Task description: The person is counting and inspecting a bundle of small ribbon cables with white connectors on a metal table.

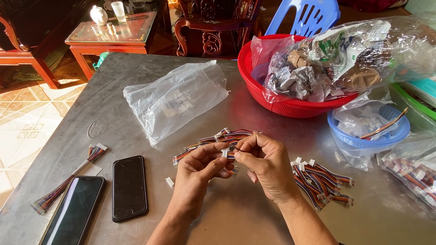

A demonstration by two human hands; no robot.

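My left hand [196, 172] and my right hand [264, 161] meet over the middle of a metal table [248, 237]. Together they pinch a small white connector [225, 152] on a short multicoloured wire cable. Behind my fingers lies a loose pile of the same cables [221, 138]. A second pile of cables with white plugs [321, 180] rests just right of my right hand. One tiny white connector piece [169, 181] lies alone on the table left of my left wrist.
Two dark phones [129, 187] [72, 214] and a longer ribbon cable [69, 181] lie at the front left. A clear plastic bag [176, 98], a red basket of packaging [287, 100], a blue bowl [393, 139] and a bag of cables [429, 184] surround the work area.
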